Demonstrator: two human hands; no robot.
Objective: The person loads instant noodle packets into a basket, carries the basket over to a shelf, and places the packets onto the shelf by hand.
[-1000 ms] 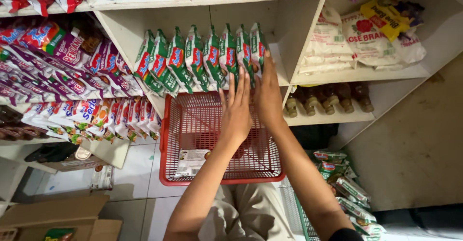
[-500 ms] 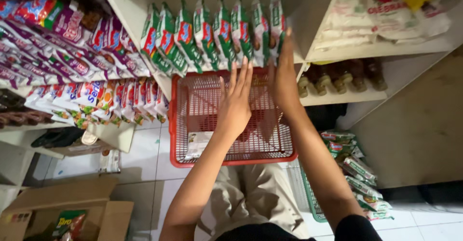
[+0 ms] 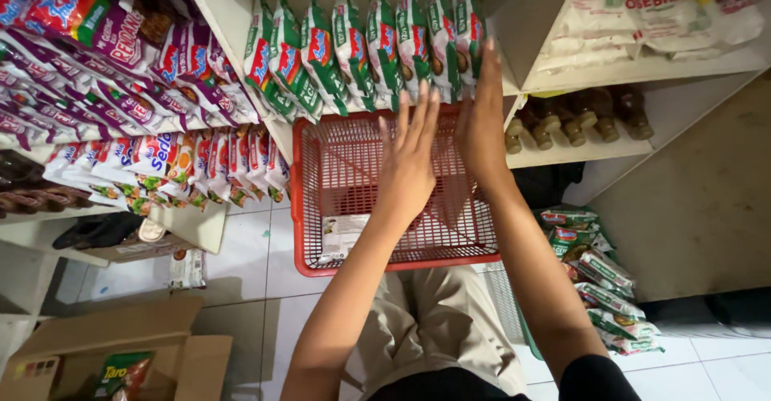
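Noodle packets [image 3: 365, 44], green-edged and standing on edge, already fill a neat row along the white shelf [image 3: 554, 76], and from my remote seat I judge the stocking of this row to be nearly finished. My right hand [image 3: 482, 120] is flat and open, fingers together and pointing up, its fingertips resting against the packet at the right end of the row as if squaring it up. My left hand [image 3: 409, 164] is also open, fingers spread slightly, hovering just below the row's middle and in front of the red plastic basket [image 3: 309, 208]; I cannot tell whether it touches any packet. Neither hand pinches or holds anything. The basket sits on the floor below the shelf and looks almost emptied: I see only one pale packet [image 3: 341, 236] lying flat near its front left corner, so that seems to be what is left to shelve from it. To the right, on the floor beside the shelf unit, another stack of green packets [image 3: 602, 276] lies in a second basket, apparently not yet shelved. On the left, racks of purple and white packets [image 3: 152, 72] look fully stocked, and an open cardboard box [image 3: 120, 353] sits on the tiled floor [image 3: 249, 264] at lower left with a green bag inside.
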